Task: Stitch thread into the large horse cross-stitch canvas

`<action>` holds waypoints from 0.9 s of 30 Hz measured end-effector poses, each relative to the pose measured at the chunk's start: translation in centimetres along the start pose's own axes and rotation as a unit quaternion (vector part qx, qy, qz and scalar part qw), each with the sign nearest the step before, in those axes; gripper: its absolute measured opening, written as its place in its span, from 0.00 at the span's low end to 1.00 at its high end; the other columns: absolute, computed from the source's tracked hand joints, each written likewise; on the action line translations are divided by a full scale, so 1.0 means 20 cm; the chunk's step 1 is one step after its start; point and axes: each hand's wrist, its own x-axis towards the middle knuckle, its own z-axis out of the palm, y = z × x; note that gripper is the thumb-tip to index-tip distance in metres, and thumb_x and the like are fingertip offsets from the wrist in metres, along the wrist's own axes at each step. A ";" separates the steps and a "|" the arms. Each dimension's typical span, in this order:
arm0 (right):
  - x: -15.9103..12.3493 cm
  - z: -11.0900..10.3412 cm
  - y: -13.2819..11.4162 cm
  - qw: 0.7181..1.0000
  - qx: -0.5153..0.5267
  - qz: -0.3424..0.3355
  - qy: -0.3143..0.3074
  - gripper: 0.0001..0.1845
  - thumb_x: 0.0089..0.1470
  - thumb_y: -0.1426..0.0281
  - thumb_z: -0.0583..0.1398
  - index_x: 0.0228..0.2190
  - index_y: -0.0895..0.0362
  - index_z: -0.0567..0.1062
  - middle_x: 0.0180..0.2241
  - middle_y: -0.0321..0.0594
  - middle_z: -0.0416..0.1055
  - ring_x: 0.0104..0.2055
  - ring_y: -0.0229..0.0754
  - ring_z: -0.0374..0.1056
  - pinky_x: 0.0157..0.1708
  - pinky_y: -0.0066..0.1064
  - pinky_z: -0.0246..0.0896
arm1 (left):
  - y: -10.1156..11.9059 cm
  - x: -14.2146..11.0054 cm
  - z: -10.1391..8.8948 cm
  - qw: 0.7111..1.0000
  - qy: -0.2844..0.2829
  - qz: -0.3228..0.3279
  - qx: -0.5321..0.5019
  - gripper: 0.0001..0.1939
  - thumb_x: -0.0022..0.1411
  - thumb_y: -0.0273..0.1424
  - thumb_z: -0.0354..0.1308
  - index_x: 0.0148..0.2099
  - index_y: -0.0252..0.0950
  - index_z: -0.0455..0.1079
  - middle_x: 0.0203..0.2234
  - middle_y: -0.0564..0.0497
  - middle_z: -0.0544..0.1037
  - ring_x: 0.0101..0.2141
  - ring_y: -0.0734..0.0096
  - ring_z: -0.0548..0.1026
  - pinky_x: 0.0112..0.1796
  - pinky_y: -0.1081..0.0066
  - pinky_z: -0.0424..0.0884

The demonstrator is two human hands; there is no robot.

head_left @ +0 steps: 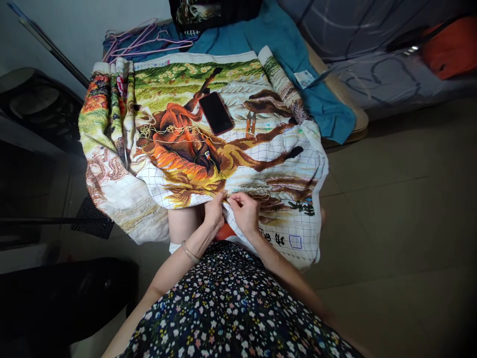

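A large cross-stitch cloth [283,164] with a brown horse picture lies spread over a low table and down onto my lap. My left hand [213,213] pinches the near edge of the cloth, fingers closed. Close beside it, my right hand [244,211] is closed in a pinch at the same edge, on the cloth or a needle too small to make out. Loose yellow thread [175,132] trails across the horse. A bracelet sits on my left wrist.
A black phone [216,113] and small orange snips [250,124] lie on the cloth. Blue fabric [283,44] covers the table behind, with pink hangers [141,42] at the back left. Dark furniture stands to the left; tiled floor lies to the right.
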 end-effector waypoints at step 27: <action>0.29 -0.73 -0.30 0.950 0.238 -0.135 0.154 0.06 0.58 0.63 0.60 0.30 0.48 0.68 0.18 0.27 0.64 0.18 0.35 0.59 0.30 0.35 0.70 | 0.02 -0.07 -0.03 0.996 -0.060 -0.018 -0.057 0.31 0.36 0.30 0.74 0.47 0.34 0.74 0.43 0.46 0.81 0.52 0.56 0.74 0.56 0.59 0.63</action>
